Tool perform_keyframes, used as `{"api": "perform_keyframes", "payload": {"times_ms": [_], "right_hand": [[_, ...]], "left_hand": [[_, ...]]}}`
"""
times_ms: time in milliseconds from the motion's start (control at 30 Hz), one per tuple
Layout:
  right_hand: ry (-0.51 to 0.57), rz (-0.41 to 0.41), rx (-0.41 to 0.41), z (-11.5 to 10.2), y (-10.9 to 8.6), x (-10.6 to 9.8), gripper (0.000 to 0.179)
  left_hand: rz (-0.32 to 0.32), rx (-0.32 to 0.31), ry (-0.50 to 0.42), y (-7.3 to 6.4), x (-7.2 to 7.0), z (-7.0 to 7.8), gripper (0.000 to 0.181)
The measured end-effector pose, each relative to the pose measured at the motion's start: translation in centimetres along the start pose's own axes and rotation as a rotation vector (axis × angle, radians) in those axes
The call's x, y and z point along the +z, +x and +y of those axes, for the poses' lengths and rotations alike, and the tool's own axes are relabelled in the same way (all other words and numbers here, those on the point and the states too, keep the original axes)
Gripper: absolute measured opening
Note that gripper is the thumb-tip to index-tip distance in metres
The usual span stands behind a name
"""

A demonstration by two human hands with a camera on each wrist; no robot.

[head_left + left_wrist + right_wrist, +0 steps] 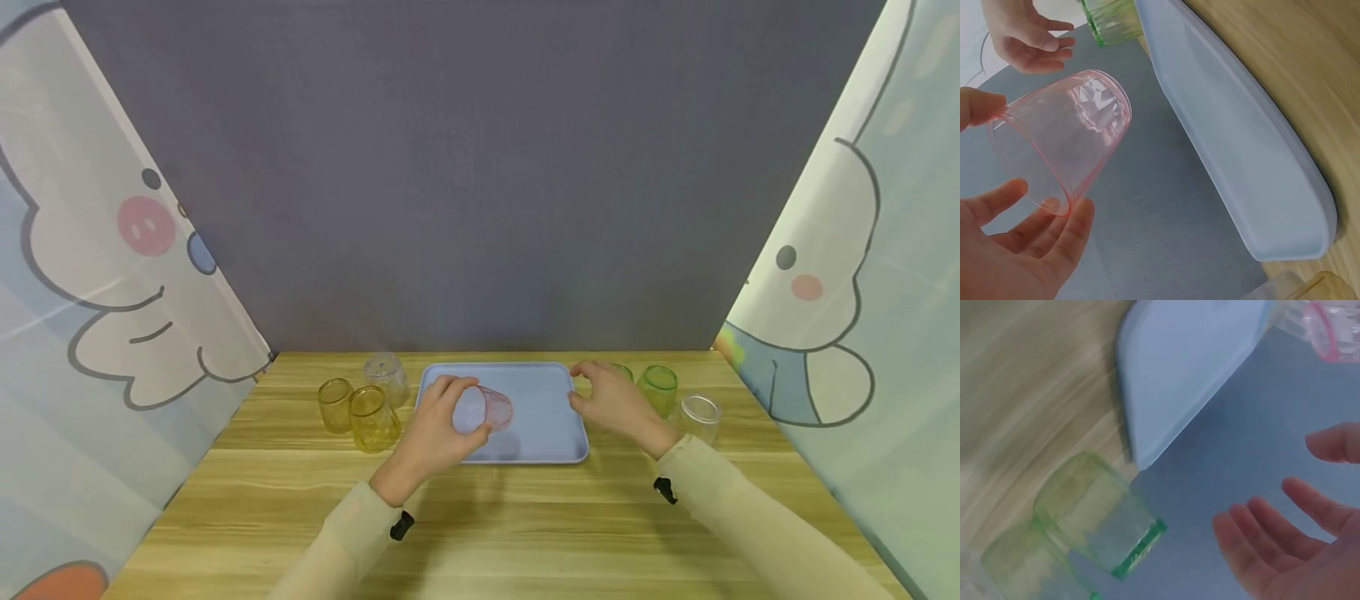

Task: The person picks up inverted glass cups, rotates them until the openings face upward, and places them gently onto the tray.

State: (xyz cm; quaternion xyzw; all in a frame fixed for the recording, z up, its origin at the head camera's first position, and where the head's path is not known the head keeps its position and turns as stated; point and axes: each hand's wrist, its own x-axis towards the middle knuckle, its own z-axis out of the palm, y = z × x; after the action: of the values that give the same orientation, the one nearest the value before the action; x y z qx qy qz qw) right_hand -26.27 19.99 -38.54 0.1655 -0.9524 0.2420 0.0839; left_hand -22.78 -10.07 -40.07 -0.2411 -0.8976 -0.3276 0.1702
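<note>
Over the pale blue tray (543, 429), my left hand (442, 425) grips a clear pink-tinted cup (499, 408) by its rim. In the left wrist view, the thumb and fingers spread around the rim of the pink cup (1079, 134), which lies on its side in the air, base pointing away from the palm. My right hand (611, 402) hovers at the tray's right edge with fingers apart. Nothing lies between those fingers in the right wrist view, where two green cups (1100, 515) stand near the hand (1285, 550).
Left of the tray stand a small yellow cup (335, 408), a larger yellow cup (375, 425) and a clear cup (388, 379). To its right are a green cup (660, 390), another green one partly behind my hand, and a clear cup (700, 417). A grey panel (480, 183) rises behind the wooden table.
</note>
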Motion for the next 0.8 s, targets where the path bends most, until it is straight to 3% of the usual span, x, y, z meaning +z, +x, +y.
{"api": "perform_keyframes", "payload": {"times_ms": [167,367,800], "right_hand": [[-0.125,0.043,-0.017,0.5,0.0,0.1,0.041],[-0.185,0.052,-0.023,1.3,0.5,0.1,0.041],[-0.286,-0.034,0.087,3.1,1.3,0.0,0.05]], "left_hand": [[0.003,0.012,0.027,0.0,0.1,-0.1,0.059],[-0.005,0.036,0.079,0.0,0.3,-0.4,0.059],[0.062,0.142,0.186,0.3,0.3,-0.8,0.057]]}}
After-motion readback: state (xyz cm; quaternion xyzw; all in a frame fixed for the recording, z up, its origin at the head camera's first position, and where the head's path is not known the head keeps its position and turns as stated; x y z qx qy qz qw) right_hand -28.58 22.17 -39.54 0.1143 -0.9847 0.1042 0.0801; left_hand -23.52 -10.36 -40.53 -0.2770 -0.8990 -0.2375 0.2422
